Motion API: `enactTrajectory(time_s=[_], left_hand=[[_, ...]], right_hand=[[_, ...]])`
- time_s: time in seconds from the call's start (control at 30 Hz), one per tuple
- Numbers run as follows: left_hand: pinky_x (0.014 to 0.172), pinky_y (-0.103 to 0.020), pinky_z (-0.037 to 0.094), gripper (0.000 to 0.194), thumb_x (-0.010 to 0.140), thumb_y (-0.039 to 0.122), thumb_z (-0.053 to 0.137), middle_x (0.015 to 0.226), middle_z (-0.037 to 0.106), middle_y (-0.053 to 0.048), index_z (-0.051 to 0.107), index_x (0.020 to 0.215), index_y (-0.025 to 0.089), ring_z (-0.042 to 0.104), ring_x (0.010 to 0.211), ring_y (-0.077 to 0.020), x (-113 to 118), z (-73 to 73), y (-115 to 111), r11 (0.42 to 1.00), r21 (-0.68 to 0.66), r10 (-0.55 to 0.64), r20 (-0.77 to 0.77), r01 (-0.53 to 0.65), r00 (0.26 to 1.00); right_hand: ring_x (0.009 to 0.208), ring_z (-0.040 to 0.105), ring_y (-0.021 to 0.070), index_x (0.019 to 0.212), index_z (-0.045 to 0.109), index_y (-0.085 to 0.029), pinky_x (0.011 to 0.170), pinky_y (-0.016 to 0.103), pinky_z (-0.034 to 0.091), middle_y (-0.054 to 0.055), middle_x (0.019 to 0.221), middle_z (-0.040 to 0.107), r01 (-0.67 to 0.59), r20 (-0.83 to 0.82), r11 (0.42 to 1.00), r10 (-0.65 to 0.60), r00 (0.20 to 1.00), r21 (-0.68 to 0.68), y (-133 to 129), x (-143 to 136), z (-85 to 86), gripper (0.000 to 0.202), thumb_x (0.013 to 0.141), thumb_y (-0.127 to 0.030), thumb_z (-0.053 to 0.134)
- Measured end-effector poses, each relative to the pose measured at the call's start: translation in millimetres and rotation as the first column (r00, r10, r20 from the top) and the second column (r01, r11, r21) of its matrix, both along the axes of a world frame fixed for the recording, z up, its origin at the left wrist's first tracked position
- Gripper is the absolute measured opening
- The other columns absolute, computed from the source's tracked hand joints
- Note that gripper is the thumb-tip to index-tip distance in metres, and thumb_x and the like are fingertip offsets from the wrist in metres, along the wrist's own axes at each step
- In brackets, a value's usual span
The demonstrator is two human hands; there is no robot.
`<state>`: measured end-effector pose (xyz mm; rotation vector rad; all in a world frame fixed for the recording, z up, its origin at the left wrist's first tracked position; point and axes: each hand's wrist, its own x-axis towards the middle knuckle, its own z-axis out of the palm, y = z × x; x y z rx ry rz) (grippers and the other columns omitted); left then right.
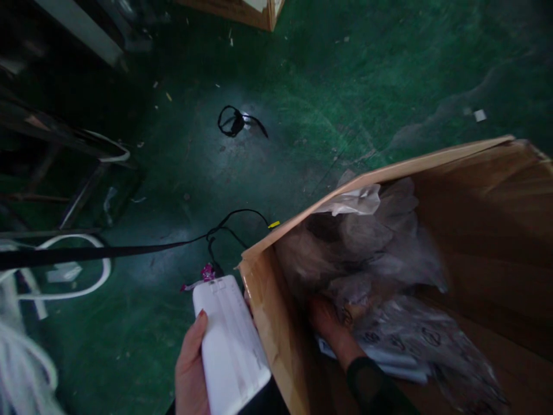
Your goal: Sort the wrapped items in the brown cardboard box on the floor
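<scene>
My left hand (190, 369) grips a white oblong plastic device (228, 346) just outside the left wall of a large open cardboard box (475, 190). A black cable runs from the device's far end across the floor. My right hand (332, 328) reaches down inside the box and is closed on clear plastic bags (367, 253) that fill it. Flat bagged white items (397, 357) lie under the hand. How firmly the fingers hold the plastic is blurred.
The floor (345, 86) is dark green and littered with scraps. A coiled black cable (235, 122) lies on it ahead. White tubing (86, 285) and a dark metal frame (64, 138) stand at the left. Another cardboard box (254, 11) sits at the top edge.
</scene>
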<state>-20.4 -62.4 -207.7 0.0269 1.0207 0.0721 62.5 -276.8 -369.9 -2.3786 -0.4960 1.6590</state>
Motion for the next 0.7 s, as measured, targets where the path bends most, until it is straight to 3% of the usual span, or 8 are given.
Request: enactTrajectory(time_s=[0.13,0.3,0.5,0.6,0.7], left_hand=[[0.094,-0.043,0.052,0.036,0.092,0.027,0.037,0.104,0.071,-0.009,0.061,0.118,0.022,0.064,0.1,-0.0287,-4.4,2.1,1.2,1.0,0.012,0.002,-0.142,0.0,0.99],[0.098,-0.042,0.05,0.034,0.09,0.03,0.043,0.095,0.074,-0.01,0.063,0.114,0.017,0.063,0.104,-0.0287,9.3,9.4,-1.7,0.999,0.0,-0.041,-0.025,0.041,0.999],[0.101,-0.041,0.047,0.038,0.089,0.037,0.045,0.116,0.066,-0.014,0.064,0.113,0.013,0.057,0.114,-0.0299,35.4,16.5,-6.8,0.99,-0.027,-0.137,0.03,0.138,0.99],[0.102,-0.041,0.046,0.04,0.087,0.039,0.048,0.116,0.066,-0.013,0.062,0.115,0.014,0.057,0.114,-0.0295,36.9,17.1,-6.9,0.987,-0.032,-0.155,0.027,0.155,0.988],[0.098,-0.039,0.049,0.037,0.088,0.037,0.048,0.112,0.069,-0.009,0.061,0.117,0.019,0.06,0.11,-0.0279,31.7,15.0,-7.3,0.99,-0.061,-0.12,0.09,0.126,0.989]], right_hand=[[0.108,0.056,0.0262,0.111,0.058,-0.006,0.093,0.035,0.042,0.019,0.117,0.06,0.177,0.138,0.984,-0.173,0.975,-0.018,22.0,4.8,-14.4,0.035,0.088,-0.017,0.036],[0.116,0.05,0.0336,0.119,0.047,0.004,0.097,0.043,0.039,0.03,0.122,0.052,0.43,0.262,0.899,-0.397,0.88,-0.082,36.5,22.0,-25.2,0.042,0.089,-0.022,0.031],[0.116,0.052,0.0254,0.118,0.053,-0.002,0.101,0.034,0.039,0.02,0.122,0.058,0.539,0.051,0.837,-0.545,0.837,0.091,63.7,17.9,-22.9,0.04,0.079,-0.008,0.046],[0.102,0.06,0.0189,0.108,0.059,-0.007,0.091,0.029,0.046,0.013,0.108,0.066,0.65,-0.048,0.75,-0.65,0.758,0.121,78.4,17.3,-28.5,0.031,0.08,-0.016,0.049],[0.085,0.062,0.0157,0.089,0.06,-0.012,0.079,0.03,0.049,0.009,0.089,0.067,0.748,-0.012,0.649,-0.754,0.657,0.139,79.4,21.5,-31.8,0.031,0.09,-0.027,0.033]])
